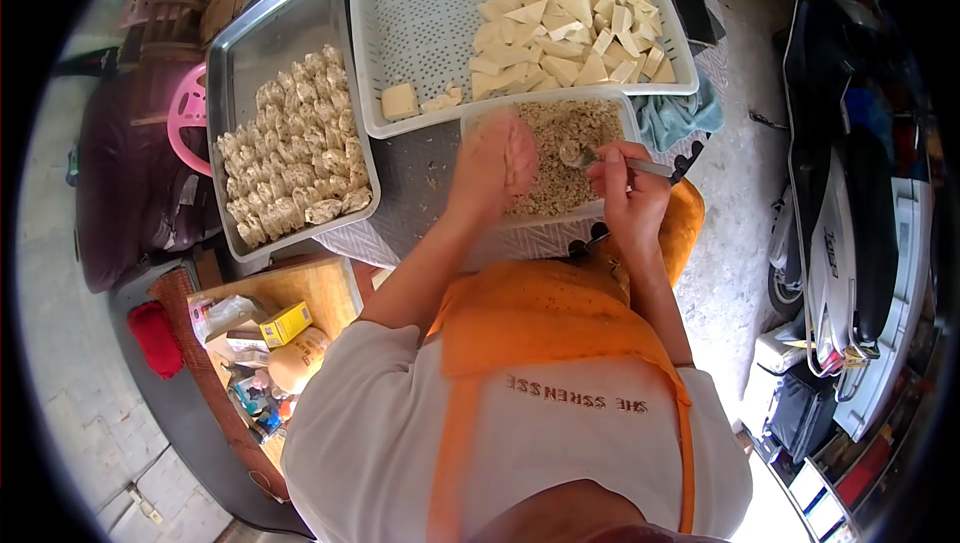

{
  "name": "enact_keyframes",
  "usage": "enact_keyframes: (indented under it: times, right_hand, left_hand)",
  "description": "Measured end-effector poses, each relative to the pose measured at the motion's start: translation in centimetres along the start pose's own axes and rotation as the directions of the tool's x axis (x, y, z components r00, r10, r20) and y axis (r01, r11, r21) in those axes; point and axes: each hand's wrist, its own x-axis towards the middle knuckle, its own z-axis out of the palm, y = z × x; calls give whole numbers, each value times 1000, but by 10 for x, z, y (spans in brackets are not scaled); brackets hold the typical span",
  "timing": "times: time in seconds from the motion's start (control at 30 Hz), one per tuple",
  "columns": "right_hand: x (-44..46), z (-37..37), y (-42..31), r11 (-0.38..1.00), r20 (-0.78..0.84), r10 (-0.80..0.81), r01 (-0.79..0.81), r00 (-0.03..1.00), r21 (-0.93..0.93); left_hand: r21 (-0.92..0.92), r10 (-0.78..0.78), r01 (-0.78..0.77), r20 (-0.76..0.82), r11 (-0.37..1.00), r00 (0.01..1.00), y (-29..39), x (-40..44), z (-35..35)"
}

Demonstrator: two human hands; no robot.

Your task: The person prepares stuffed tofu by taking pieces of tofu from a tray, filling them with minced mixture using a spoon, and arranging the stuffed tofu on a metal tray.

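Note:
A spoon point(654, 169) is gripped in my right hand point(632, 199), its bowl down in the crumbly brown minced filling point(560, 128). The filling lies in a white rectangular tub point(632, 119). My left hand point(503, 158) is over the left side of this tub, smeared by motion. Its fingers do not show clearly, and I cannot make out whether anything is in it. Behind the tub, a pale perforated tray point(420, 18) bears a heap of cut tofu pieces point(570, 23), with one tofu block point(399, 101) and some scraps at its near left corner.
A metal tray point(285, 23) on the left holds rows of filled tofu pieces point(300, 148). A dark phone-like slab point(692, 5) and a blue-green cloth point(680, 115) lie right of the perforated tray. A pink plastic chair point(187, 118) stands beyond the metal tray.

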Motion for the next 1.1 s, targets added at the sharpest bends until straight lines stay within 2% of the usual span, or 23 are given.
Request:
enact_keyframes:
  times: [0.03,0.13,0.23,0.27,0.33,0.37,0.43,0.47,0.53,0.57,0.63,0.7,0.77,0.83,0.93,1.03,1.1]
  right_hand:
    - [-1,0,-1,998,-12,32,-31,999,46]
    - [-5,1,-3,984,37,97,-101,995,147]
    - [-6,7,-9,925,107,211,-234,972,300]
    - [-6,9,-11,887,132,257,-288,957,361]
    - [-5,11,-14,886,156,231,-274,960,374]
    - [-5,11,-16,885,169,218,-268,961,381]
    - [-8,12,-22,979,98,24,-43,995,200]
    - [-10,11,-25,992,79,-79,71,994,101]
    - [-11,8,-27,985,62,-169,165,984,56]
    - [-12,6,-27,977,53,-212,211,976,31]
    - [-15,2,-23,988,5,-108,107,994,111]
    - [-13,-2,-21,972,-28,-10,16,1000,234]
    - [-5,-5,-22,920,-43,82,-59,996,388]
    - [-1,-8,-23,887,-34,163,-131,986,442]
    - [4,-10,-24,805,17,260,-226,965,548]
    - [7,-8,-24,737,80,311,-294,947,608]
    - [8,-5,-26,696,123,320,-321,939,642]
  left_hand:
    - [-57,68,-66,20,996,998,1,1,0]
    - [-141,45,-63,-125,988,991,5,2,18]
    - [-75,39,-34,53,997,998,1,4,6]
    - [56,51,-56,91,997,995,-3,6,2]
    - [310,61,-112,169,944,984,-7,11,-3]
    - [386,99,-144,135,911,986,-10,10,-4]
    - [532,183,-194,74,824,980,-14,5,-1]
    - [526,182,-193,74,828,981,-15,5,-2]
    - [513,175,-188,75,838,982,-15,5,-2]
    - [423,139,-145,43,894,989,-13,4,-2]
    - [228,59,-56,-7,972,998,-1,2,7]
    - [93,21,-22,8,995,1000,4,2,11]
    - [-43,-31,33,47,999,998,8,4,13]
    - [-174,-96,114,112,978,989,12,7,10]
    - [-236,-111,177,265,955,958,7,7,-4]
    - [-202,-65,97,163,974,985,-1,3,-7]
    - [-37,-4,8,124,999,992,-5,1,-7]
